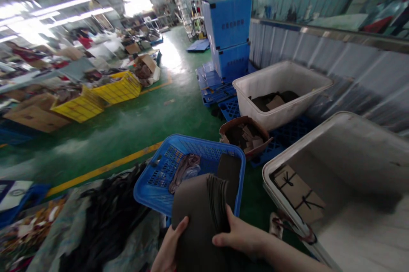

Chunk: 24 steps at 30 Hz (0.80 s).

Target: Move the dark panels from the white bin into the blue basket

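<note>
A thick stack of dark grey-brown sheets (pixel 194 212) is held between my two hands, its layered edges fanned and curving at the upper right. My left hand (pixel 171 238) grips the left side with the thumb on top. On the right edge, my right hand (pixel 234 231) is closed around the stack, thumb across its face. Just beyond and below it stands a blue plastic basket (pixel 188 140). Inside that basket lie a crumpled mauve cloth (pixel 187 169) and a dark flat piece (pixel 228 169). The stack hides part of the basket's near rim.
To the right stands a large white tub (pixel 354 144) with a tied brown bundle (pixel 300 193). Behind are another white tub (pixel 284 71), a carton of scraps (pixel 246 135) and stacked blue boxes (pixel 228 29). Black fabric (pixel 108 216) lies left; yellow baskets (pixel 118 88) line the green floor's far side.
</note>
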Tool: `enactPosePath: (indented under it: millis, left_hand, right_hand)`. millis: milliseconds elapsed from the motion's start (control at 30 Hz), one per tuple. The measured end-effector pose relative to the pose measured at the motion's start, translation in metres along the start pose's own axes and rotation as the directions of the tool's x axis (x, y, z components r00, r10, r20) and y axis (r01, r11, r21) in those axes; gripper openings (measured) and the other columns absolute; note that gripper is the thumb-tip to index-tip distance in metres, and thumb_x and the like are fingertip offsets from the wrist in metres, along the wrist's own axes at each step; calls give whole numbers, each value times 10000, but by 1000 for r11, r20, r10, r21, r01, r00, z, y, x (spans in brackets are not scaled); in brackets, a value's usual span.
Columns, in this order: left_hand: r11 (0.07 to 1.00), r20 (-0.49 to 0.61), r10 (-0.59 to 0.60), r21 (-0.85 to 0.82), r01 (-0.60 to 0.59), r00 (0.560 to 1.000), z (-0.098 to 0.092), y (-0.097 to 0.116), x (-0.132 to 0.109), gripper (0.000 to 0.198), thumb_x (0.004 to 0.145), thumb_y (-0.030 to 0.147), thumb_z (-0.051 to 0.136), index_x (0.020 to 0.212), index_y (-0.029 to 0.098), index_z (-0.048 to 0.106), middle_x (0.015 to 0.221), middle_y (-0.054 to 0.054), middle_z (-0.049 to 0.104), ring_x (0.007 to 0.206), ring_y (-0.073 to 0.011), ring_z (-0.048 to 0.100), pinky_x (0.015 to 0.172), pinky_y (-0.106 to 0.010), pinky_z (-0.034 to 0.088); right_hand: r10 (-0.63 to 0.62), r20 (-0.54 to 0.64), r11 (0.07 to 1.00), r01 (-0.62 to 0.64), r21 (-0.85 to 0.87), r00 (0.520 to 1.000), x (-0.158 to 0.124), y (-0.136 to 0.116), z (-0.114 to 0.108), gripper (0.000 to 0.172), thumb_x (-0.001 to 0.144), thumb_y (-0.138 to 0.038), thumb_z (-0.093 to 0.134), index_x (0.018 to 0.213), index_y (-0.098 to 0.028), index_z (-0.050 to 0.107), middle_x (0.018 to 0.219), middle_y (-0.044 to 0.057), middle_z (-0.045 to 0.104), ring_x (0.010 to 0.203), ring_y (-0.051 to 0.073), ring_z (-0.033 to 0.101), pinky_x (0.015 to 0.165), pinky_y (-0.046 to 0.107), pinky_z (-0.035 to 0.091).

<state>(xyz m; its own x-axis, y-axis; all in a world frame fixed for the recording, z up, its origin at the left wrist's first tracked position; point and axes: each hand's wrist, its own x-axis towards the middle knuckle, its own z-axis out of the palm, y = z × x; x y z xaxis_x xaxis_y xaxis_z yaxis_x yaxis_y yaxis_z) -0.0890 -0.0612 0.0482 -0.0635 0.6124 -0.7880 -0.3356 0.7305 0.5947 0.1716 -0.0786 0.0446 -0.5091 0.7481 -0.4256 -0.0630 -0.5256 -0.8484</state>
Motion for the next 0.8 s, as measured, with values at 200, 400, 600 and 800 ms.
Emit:
enactPosePath:
  millis: [200,400,600,800]
  left_hand:
    - [990,74,-32,140,21,997,-15,53,-1,864,777,427,762,1499,180,357,1336,-104,607,1247,-293,560,1050,-436,501]
    - [995,206,-96,4,98,974,-36,56,23,813,836,358,711,1518,170,311,1347,-102,598,1275,-281,535,1114,-442,439]
    - [889,289,-347,-203,411,892,-86,53,67,820,856,515,636,1477,56,359,1227,-172,661,1235,-335,564,1117,-482,414]
    - [934,362,-320,-35,355,876,-121,69,167,821,826,509,666,1424,4,416,1154,-180,691,1176,-327,610,1110,-430,415]
  right_hand:
    - [5,137,933,-54,356,990,43,15,50,1108,740,-554,746,1537,-178,74,1460,167,508,1275,257,566,1070,390,443]
    - [15,149,881,-83,466,989,63,8,44,1080,700,-352,806,1505,-173,110,1342,166,605,1186,295,626,1038,456,461]
    - [-28,161,887,-50,459,986,114,0,35,1231,636,-314,869,1557,-246,55,1392,112,576,1253,270,570,1082,420,419]
    - [43,70,894,-70,444,997,196,28,41,1209,743,-476,724,1555,-230,-137,1364,150,592,1164,274,638,1051,462,427]
